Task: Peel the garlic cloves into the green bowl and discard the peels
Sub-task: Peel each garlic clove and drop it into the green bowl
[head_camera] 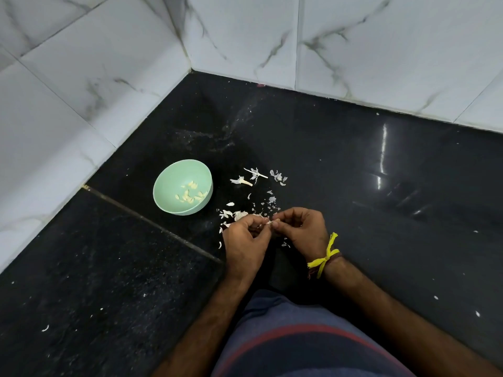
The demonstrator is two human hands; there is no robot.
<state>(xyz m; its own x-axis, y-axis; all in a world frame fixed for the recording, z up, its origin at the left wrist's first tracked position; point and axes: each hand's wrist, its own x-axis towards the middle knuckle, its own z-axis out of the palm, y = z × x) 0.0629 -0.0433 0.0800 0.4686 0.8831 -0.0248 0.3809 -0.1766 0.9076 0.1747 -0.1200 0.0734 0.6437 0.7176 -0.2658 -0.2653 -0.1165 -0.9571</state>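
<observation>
Both hands meet just right of the bowl (182, 187), above the tabletop (353, 172). The left hand (246, 240) and right hand (302, 229) each curl their fingertips onto one small clove (268, 222), pinching it between them, probably to strip its skin. Peeled cloves (190, 194) lie inside the bowl. Peels (255, 176) lie scattered right of the bowl, dropped where the hands work, not yet discarded.

Dim, even light; streak glare on black surface (383, 151) at right; wide-angle bowing at edges; slightly soft overall.
</observation>
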